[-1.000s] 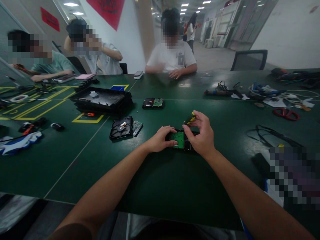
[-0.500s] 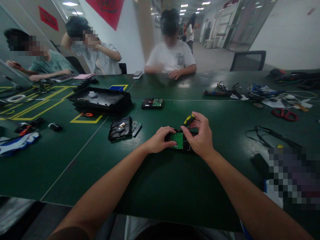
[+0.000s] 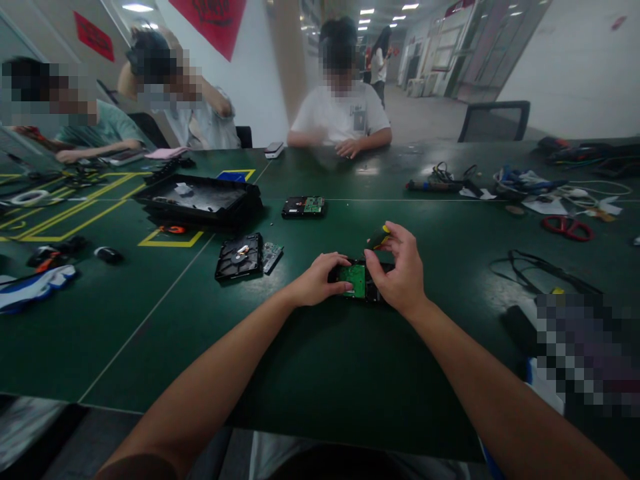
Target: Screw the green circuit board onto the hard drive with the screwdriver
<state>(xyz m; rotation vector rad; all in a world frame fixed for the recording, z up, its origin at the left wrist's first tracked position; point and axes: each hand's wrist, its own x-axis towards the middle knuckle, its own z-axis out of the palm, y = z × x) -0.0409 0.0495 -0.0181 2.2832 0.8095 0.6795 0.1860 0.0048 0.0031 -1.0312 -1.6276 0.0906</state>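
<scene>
A hard drive (image 3: 356, 280) with a green circuit board facing up lies on the dark green table in front of me. My left hand (image 3: 327, 279) grips its left end, thumb on the board and fingers along the far edge. In my right hand (image 3: 400, 270) is a screwdriver (image 3: 379, 236) with a dark and yellow handle, tilted over the right half of the drive. The screwdriver's tip is hidden behind my fingers. To the left sits a second hard drive (image 3: 239, 257), with a loose circuit board (image 3: 273, 257) beside it.
Another hard drive (image 3: 304, 207) lies farther back. Black trays (image 3: 200, 200) are stacked at the left. Red-handled scissors (image 3: 568, 227), cables and a glove (image 3: 520, 180) lie at the right. A person (image 3: 343, 113) sits across the table, two more at the far left.
The screwdriver handle has turned slightly in my right fingers. My left hand stays on the hard drive. The whole view has shifted a little.
</scene>
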